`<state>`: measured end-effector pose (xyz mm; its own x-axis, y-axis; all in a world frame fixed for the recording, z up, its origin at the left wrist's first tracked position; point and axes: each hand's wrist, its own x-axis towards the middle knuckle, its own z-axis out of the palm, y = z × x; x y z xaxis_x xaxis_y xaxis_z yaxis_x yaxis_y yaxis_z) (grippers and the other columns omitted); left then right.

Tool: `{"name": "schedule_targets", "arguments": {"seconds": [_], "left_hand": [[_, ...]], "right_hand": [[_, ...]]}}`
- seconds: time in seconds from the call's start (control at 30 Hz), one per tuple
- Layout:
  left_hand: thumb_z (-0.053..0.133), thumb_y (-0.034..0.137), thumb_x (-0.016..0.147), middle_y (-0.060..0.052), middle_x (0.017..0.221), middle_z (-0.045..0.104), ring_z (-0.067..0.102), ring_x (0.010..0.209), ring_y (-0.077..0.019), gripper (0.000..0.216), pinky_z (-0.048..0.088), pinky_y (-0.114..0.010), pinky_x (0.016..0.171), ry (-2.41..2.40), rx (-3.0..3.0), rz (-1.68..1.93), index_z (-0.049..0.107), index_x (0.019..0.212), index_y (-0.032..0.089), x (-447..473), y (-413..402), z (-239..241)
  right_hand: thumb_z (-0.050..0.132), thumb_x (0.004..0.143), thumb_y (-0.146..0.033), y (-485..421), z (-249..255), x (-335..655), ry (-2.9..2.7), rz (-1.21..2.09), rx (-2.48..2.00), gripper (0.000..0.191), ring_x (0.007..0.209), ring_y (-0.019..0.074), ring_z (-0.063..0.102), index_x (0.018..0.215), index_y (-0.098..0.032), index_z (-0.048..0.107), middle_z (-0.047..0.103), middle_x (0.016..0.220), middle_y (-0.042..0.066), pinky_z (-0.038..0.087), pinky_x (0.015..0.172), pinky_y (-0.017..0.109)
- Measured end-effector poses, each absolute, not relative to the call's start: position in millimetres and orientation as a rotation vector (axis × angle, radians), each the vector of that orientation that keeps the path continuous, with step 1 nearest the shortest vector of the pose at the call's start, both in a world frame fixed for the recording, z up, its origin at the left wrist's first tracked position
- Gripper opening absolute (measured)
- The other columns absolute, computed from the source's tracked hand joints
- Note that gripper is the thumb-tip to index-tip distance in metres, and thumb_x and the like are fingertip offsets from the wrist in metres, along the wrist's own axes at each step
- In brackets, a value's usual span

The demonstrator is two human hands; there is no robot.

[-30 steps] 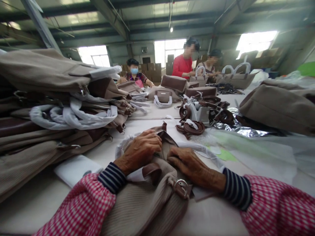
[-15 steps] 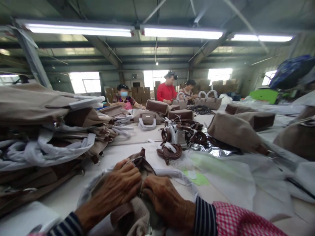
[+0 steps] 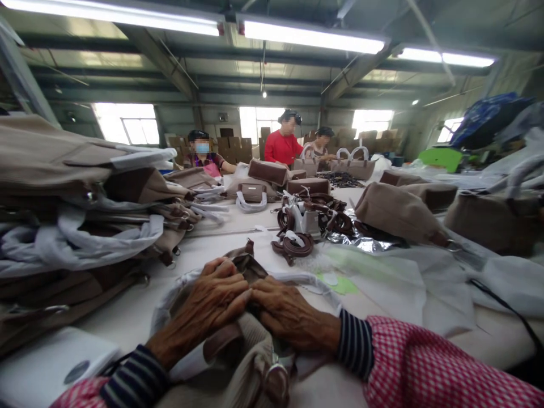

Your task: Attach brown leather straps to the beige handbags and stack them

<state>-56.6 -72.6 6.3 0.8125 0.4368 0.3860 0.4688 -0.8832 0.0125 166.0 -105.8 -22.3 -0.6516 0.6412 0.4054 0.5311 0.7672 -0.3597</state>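
In front of me lies a beige handbag [image 3: 250,362] with brown trim and a metal ring, its handles covered in white wrapping. My left hand [image 3: 216,294] is closed over the edge of the bag's opening, fingers curled down into the fabric. Right beside it, my right hand [image 3: 289,311] grips the opposite edge, and the two hands touch at the thumbs. The fingertips are partly hidden, as is the inside of the bag. A wrapped handle [image 3: 314,282] curves behind the right hand.
A tall stack of similar bags [image 3: 55,181] stands at the left. Coiled brown straps [image 3: 297,243] lie ahead, with more bags [image 3: 395,215] to the right beside translucent sheets [image 3: 382,283]. A white package [image 3: 51,362] sits near my left sleeve. Several co-workers [image 3: 283,144] are across the table.
Both hands have drawn together along the bag's opening, still gripping it. More of the bag's near side and its metal ring now shows. My view has tilted down slightly.
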Motion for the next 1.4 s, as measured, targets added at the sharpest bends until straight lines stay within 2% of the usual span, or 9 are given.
{"name": "schedule_targets", "arguments": {"seconds": [0.07,0.23,0.43,0.6,0.77,0.97,1.13,1.2,1.4], "left_hand": [[0.034,0.032,0.112,0.0,0.082,0.064,0.05,0.087,-0.0217,0.04,0.037,-0.041,0.091,-0.758,-2.88,-0.594,0.057,0.081,0.022,-57.2,-75.2,6.4],[0.033,0.036,0.113,0.001,0.08,0.063,0.049,0.088,-0.0221,0.043,0.03,-0.045,0.099,-0.766,-2.837,-0.62,0.055,0.079,0.021,-58.0,-77.3,6.6],[0.029,0.037,0.114,0.0,0.079,0.062,0.049,0.087,-0.0222,0.046,0.03,-0.045,0.099,-0.723,-2.803,-0.636,0.057,0.081,0.021,-59.1,-75.9,5.5],[0.039,0.032,0.111,0.001,0.08,0.063,0.048,0.085,-0.0209,0.039,0.034,-0.041,0.097,-0.717,-2.788,-0.692,0.057,0.079,0.022,-59.9,-77.2,8.2],[0.04,0.03,0.111,0.0,0.079,0.063,0.049,0.084,-0.0205,0.039,0.037,-0.038,0.091,-0.729,-2.8,-0.706,0.056,0.077,0.021,-59.6,-80.4,13.5],[0.036,0.032,0.111,-0.001,0.079,0.063,0.05,0.081,-0.0207,0.043,0.039,-0.038,0.084,-0.757,-2.843,-0.656,0.055,0.074,0.022,-59.1,-79.9,13.6],[0.035,0.034,0.112,-0.001,0.081,0.063,0.05,0.084,-0.0203,0.043,0.037,-0.039,0.089,-0.784,-2.841,-0.632,0.056,0.077,0.021,-59.6,-80.3,14.1],[0.035,0.034,0.112,0.0,0.081,0.064,0.049,0.085,-0.0201,0.044,0.036,-0.039,0.092,-0.793,-2.852,-0.622,0.057,0.077,0.021,-59.6,-80.5,13.6],[0.043,0.034,0.11,0.001,0.078,0.062,0.049,0.086,-0.0206,0.039,0.031,-0.044,0.101,-0.787,-2.799,-0.708,0.057,0.077,0.021,-58.8,-81.2,10.9]], "right_hand": [[0.057,0.096,-0.009,-106.0,-19.1,166.4,-2.529,0.248,-0.84,0.016,0.099,0.021,0.056,0.108,-0.017,0.063,0.068,0.117,0.008,0.046,0.091,0.034],[0.054,0.099,-0.012,-106.2,-19.2,164.8,-2.585,0.186,-0.862,0.016,0.095,0.0211,0.054,0.109,-0.018,0.065,0.068,0.117,0.007,0.047,0.087,0.035],[0.055,0.092,-0.003,-110.0,7.8,186.9,-2.564,0.328,-0.861,0.032,0.105,0.0193,0.063,0.118,-0.018,0.068,0.07,0.12,0.007,0.048,0.096,0.031],[0.053,0.097,-0.008,-95.9,37.7,245.8,-2.408,-0.016,-1.294,0.025,0.095,0.0188,0.067,0.106,-0.018,0.073,0.07,0.106,0.007,0.046,0.084,0.029],[0.056,0.099,-0.01,-77.9,28.9,271.4,-2.408,-0.128,-1.464,0.019,0.088,0.0163,0.065,0.096,-0.016,0.074,0.067,0.099,0.006,0.044,0.079,0.027],[0.057,0.099,-0.01,-64.3,18.3,246.0,-2.52,-0.301,-1.499,0.02,0.094,0.0183,0.059,0.105,-0.018,0.074,0.064,0.104,0.007,0.039,0.073,0.027],[0.06,0.099,-0.014,-48.0,16.0,230.7,-2.638,-0.421,-1.41,0.014,0.105,0.0228,0.055,0.093,-0.016,0.073,0.063,0.113,0.012,0.041,0.073,0.028],[0.059,0.098,-0.012,-46.0,16.5,230.1,-2.657,-0.387,-1.381,0.016,0.103,0.0221,0.057,0.089,-0.016,0.072,0.064,0.112,0.012,0.042,0.075,0.029],[0.06,0.099,-0.021,-38.8,35.4,261.3,-2.304,-0.098,-1.414,0.018,0.085,0.0164,0.063,0.1,-0.018,0.077,0.066,0.1,0.005,0.045,0.079,0.029]]}}
